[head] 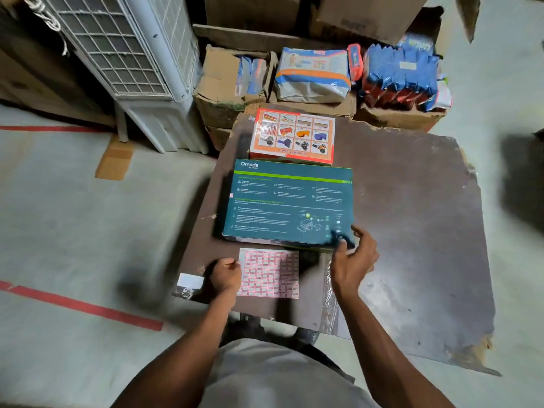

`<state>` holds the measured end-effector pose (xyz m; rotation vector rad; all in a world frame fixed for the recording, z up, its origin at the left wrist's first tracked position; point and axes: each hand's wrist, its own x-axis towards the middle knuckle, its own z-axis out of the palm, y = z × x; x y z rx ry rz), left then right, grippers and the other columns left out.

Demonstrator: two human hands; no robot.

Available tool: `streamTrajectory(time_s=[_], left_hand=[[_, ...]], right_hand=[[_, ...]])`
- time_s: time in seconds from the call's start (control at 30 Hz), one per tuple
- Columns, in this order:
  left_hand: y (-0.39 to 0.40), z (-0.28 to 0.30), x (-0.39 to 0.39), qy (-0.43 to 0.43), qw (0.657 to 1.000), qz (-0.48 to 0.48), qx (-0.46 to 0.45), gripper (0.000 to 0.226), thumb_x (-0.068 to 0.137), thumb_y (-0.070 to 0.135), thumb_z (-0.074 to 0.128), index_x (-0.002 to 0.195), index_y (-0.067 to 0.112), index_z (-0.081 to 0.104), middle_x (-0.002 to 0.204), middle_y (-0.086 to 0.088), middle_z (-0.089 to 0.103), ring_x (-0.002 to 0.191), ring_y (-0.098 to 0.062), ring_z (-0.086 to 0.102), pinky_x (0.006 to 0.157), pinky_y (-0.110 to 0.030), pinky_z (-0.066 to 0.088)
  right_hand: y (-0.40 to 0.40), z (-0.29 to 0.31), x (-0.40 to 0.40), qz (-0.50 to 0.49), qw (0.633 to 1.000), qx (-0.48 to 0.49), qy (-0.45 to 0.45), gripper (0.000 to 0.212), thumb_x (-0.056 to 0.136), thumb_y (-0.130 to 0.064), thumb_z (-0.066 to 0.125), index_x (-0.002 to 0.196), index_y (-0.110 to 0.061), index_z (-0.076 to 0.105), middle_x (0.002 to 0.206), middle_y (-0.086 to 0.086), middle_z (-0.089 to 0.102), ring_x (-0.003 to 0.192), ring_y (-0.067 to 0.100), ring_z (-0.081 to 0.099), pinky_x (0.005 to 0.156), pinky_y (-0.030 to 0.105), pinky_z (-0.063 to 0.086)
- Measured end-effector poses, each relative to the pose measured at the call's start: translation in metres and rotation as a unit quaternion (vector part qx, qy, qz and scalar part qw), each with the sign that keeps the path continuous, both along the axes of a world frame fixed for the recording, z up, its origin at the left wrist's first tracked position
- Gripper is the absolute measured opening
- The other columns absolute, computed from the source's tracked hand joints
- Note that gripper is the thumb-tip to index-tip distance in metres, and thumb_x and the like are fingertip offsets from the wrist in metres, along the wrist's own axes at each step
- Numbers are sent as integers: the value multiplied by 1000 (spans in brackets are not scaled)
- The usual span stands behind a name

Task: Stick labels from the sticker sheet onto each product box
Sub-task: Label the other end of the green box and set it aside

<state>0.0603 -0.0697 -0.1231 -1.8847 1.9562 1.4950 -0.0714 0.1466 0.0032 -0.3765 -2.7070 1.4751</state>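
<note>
A teal Omada box (287,204) lies flat in the middle of the brown board (412,231). A small pink label (231,195) sits on its left edge. Behind it, touching, is an orange box (293,135) printed with product pictures. The sticker sheet (269,273), a grid of pink-bordered labels, lies just in front of the teal box. My left hand (225,275) is curled at the sheet's left edge, its fingertips pinched on the edge. My right hand (351,260) hovers at the teal box's near right corner, fingers spread and blurred by motion, holding nothing.
Cardboard cartons (223,89) with blue and orange packets stand behind the board. A white air cooler (138,63) is at the back left. Red tape lines (85,306) cross the grey floor on the left. A white card (190,281) lies at the board's near left corner.
</note>
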Motion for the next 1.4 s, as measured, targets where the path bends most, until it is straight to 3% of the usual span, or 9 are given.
streamTrajectory(time_s=[0.23, 0.53, 0.7, 0.8, 0.9, 1.03, 1.13, 1.27, 1.4], left_hand=[[53, 17, 8, -134, 972, -156, -114, 75, 69, 34, 89, 131, 14, 51, 137, -16, 47, 123, -40, 47, 98, -45, 42], [50, 1, 10, -86, 983, -105, -122, 83, 59, 19, 96, 129, 13, 50, 134, -20, 52, 122, -39, 49, 103, -47, 40], [54, 4, 17, -157, 976, -86, -126, 84, 64, 35, 93, 133, 18, 48, 143, -15, 41, 126, -41, 42, 98, -52, 44], [53, -2, 19, -112, 987, -48, -106, 83, 59, 19, 97, 129, 11, 52, 136, -23, 45, 118, -45, 52, 103, -49, 44], [51, 1, 19, -80, 993, 2, -91, 77, 57, 6, 95, 124, 8, 56, 131, -24, 48, 109, -45, 58, 95, -46, 49], [49, -2, 23, -38, 996, 38, -78, 65, 59, -2, 89, 115, 5, 58, 110, -22, 67, 99, -41, 67, 75, -34, 49], [47, -3, 25, -31, 994, 65, -80, 43, 70, -4, 77, 109, 6, 60, 94, -18, 74, 90, -34, 72, 70, -27, 47], [42, 9, 23, -28, 993, 101, -59, 29, 80, -4, 70, 108, 5, 68, 98, -18, 76, 96, -34, 72, 74, -26, 43], [38, 0, 25, 5, 995, 104, 14, 28, 79, 0, 74, 107, 2, 75, 97, -16, 78, 92, -31, 74, 82, -28, 55]], right_hand=[[-2, -2, 35, 123, 992, -3, 13, 51, 81, -11, 51, 128, -31, 57, 128, -8, 58, 119, 18, 43, 104, 50, 40], [1, 0, 40, 186, 982, -15, 14, 51, 87, 2, 59, 123, -34, 57, 126, -13, 54, 115, 14, 46, 90, 39, 48], [-1, -7, 43, 219, 976, -9, -5, 44, 87, -11, 56, 126, -31, 56, 127, -11, 52, 122, 16, 47, 103, 50, 47], [-3, -12, 45, 239, 971, -1, -8, 43, 87, -19, 55, 126, -35, 54, 125, -23, 47, 118, 18, 50, 100, 54, 49], [-6, -13, 48, 268, 963, 5, 5, 36, 90, -29, 53, 126, -33, 55, 121, -35, 41, 113, 16, 52, 95, 53, 51], [-6, -18, 53, 296, 955, 0, -8, 50, 95, -58, 45, 129, -23, 58, 129, -5, 53, 115, 15, 54, 97, 44, 53], [-6, -18, 55, 309, 950, 15, -52, 42, 93, -40, 51, 130, -19, 58, 131, 2, 54, 112, 20, 56, 95, 46, 55], [-5, -17, 55, 320, 944, 17, -81, 36, 93, -31, 55, 126, -17, 59, 128, 3, 55, 109, 23, 58, 86, 34, 51], [-5, -16, 51, 332, 933, 18, -136, 26, 97, -10, 62, 121, -18, 60, 121, -2, 58, 98, 20, 64, 72, 23, 50]])
